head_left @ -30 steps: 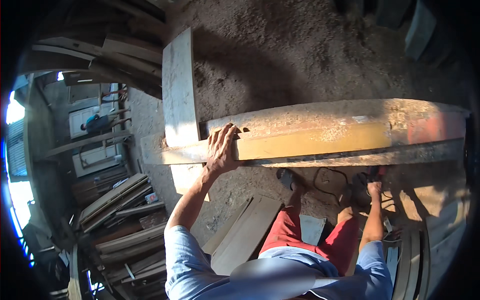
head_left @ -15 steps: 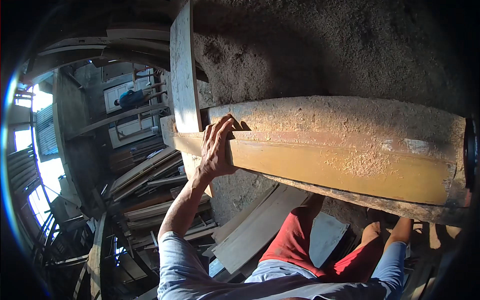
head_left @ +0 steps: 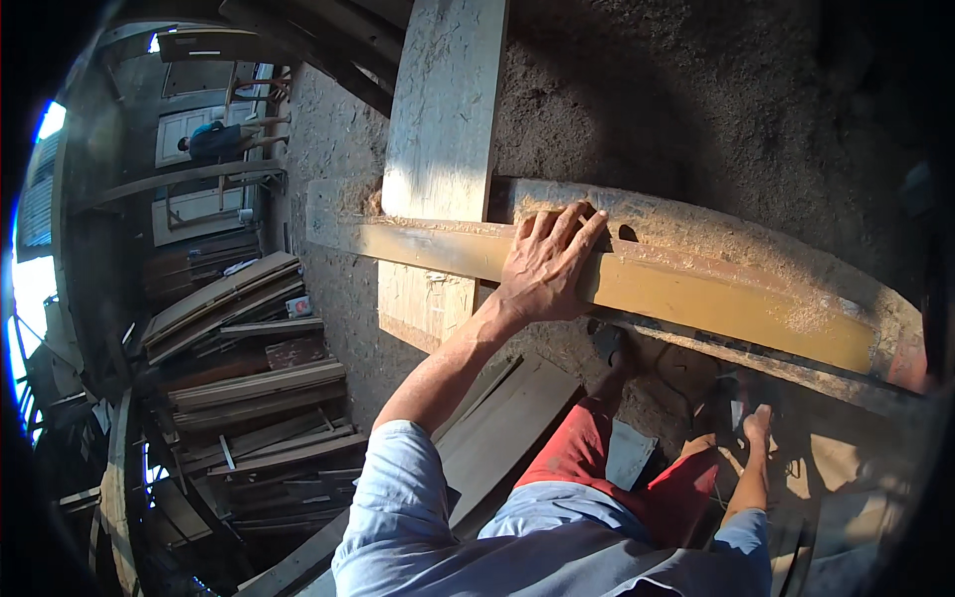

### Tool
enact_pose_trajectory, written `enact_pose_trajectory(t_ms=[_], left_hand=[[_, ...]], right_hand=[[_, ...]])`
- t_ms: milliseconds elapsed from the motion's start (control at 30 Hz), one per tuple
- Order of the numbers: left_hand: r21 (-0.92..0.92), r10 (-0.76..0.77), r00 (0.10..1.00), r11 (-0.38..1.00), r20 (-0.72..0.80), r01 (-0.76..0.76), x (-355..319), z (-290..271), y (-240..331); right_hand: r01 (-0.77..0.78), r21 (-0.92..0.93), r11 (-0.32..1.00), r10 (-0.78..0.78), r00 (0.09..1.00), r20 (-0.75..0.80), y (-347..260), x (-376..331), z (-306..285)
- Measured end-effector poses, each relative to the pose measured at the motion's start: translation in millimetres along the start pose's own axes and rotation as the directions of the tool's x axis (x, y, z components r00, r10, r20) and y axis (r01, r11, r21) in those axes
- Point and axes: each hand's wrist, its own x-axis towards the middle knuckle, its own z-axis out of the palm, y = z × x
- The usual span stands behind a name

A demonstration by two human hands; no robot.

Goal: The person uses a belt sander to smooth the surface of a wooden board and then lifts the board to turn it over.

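My left hand (head_left: 552,261) lies across a long yellow-brown wooden beam (head_left: 716,298), fingers bent over its far edge and palm against the near face. Where the thumb presses is hidden. The beam runs from the left to the far right, dusted with shavings. Just left of the hand, a wide pale plank (head_left: 443,109) crosses beneath it, and its short near end (head_left: 423,298) shows on my side. My right hand (head_left: 758,426) hangs low at the right, away from the beam; its fingers are too small and shaded to read.
Under the beam lies a worn wooden bench top (head_left: 686,217) with a rounded edge. Stacked boards (head_left: 249,383) fill the left, and a broad board (head_left: 507,418) leans near my legs. Sawdust (head_left: 617,99) covers the ground beyond. A person (head_left: 214,141) is far off at the left.
The view has shifted, so beam, plank and left hand appear farther right. My left hand stays on the beam. My right hand, partly hidden before at the bench's near edge, now shows below it.
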Motion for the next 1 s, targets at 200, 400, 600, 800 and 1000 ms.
enact_pose_trajectory(t_ms=[200,400,600,800,1000], left_hand=[[-0.053,0.040,0.983,0.997,-0.182,-0.051,-10,14,-11],[-0.088,0.032,0.978,0.995,-0.208,-0.052,-16,11,-16],[-0.210,0.022,0.963,0.974,-0.269,-0.081,-16,16,-25],[-0.252,-0.036,0.914,0.965,-0.403,-0.073,-20,26,-28],[-0.232,-0.052,0.932,0.972,-0.358,-0.035,-22,26,-25]], right_hand=[[0.272,-0.042,0.962,-0.270,0.962,0.033,-129,-154,-35],[0.463,-0.094,0.881,-0.444,0.880,0.172,-252,-216,-39],[0.518,-0.364,0.774,-0.513,0.850,0.120,-382,-250,-45],[0.661,-0.443,0.606,-0.547,0.750,0.371,-440,-242,-43],[0.591,-0.319,0.741,-0.453,0.791,0.411,-420,-246,-35]])
